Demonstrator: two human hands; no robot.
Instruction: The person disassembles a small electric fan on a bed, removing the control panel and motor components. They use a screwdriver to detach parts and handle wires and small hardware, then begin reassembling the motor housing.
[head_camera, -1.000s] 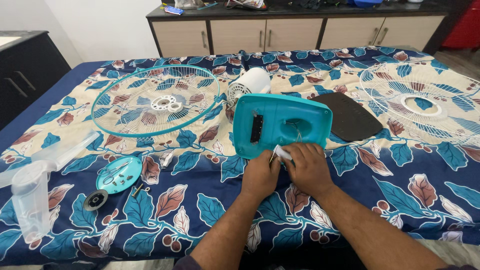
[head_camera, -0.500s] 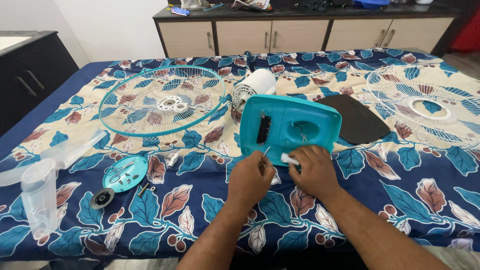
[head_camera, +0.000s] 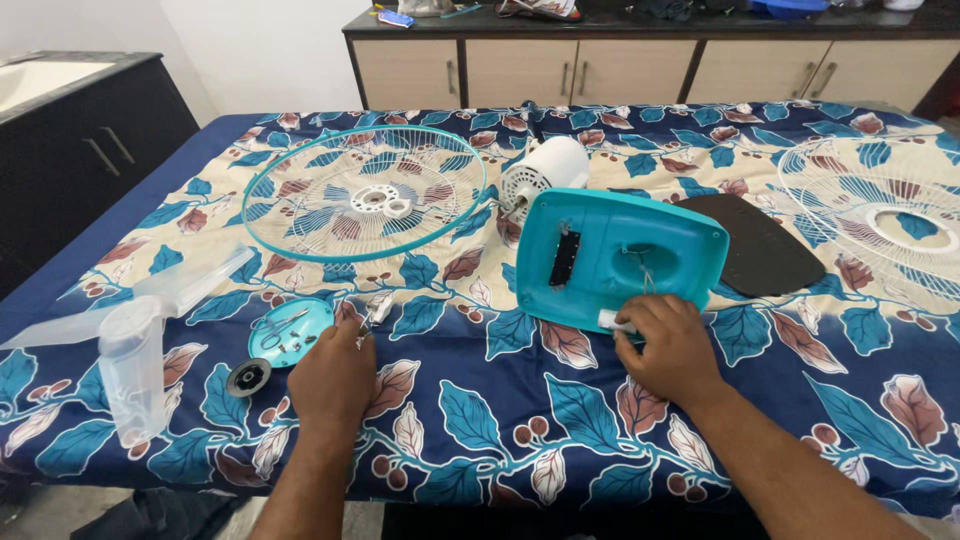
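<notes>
Teal fan base (head_camera: 640, 255), underside up

Lying on a leaf-patterned blue cloth (head_camera: 480, 420): round wire fan guard (head_camera: 365, 205), clear fan blade (head_camera: 125, 340), white motor (head_camera: 545, 170), dark flat panel (head_camera: 765, 245), second white guard (head_camera: 880, 225). Standing behind: beige cabinets (head_camera: 600, 70).

Counting across the leaf-print cloth: two round wire fan guards, one teal-rimmed (head_camera: 365, 195) and one white (head_camera: 880, 225). One teal plastic fan base (head_camera: 625, 260), one white cylindrical motor (head_camera: 545, 170), one black flat plate (head_camera: 765, 245). One clear plastic fan blade (head_camera: 130, 335). One small teal round cap (head_camera: 290, 330), one black round knob (head_camera: 247, 377). Two hands on the table, left (head_camera: 335, 375) and right (head_camera: 670, 345).
</notes>
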